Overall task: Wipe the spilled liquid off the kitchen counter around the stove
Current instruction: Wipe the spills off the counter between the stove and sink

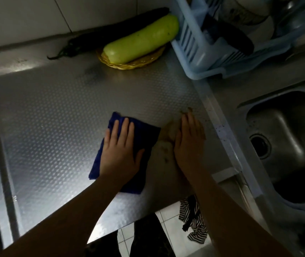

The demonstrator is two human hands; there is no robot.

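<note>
the left hand (119, 145) hides the blue cloth's (144, 134) middle; the sink (285, 127) is cut off at right.

Two hands are on the counter (55, 108): the left hand (119, 153) and the right hand (189, 143). There is one blue cloth (144, 138), one pale green gourd (142, 39), one dark eggplant (111, 30) and one wicker basket (131, 64). One blue dish rack (190, 43), one sink (285, 138) and one striped rag (192, 219) complete the count.
</note>
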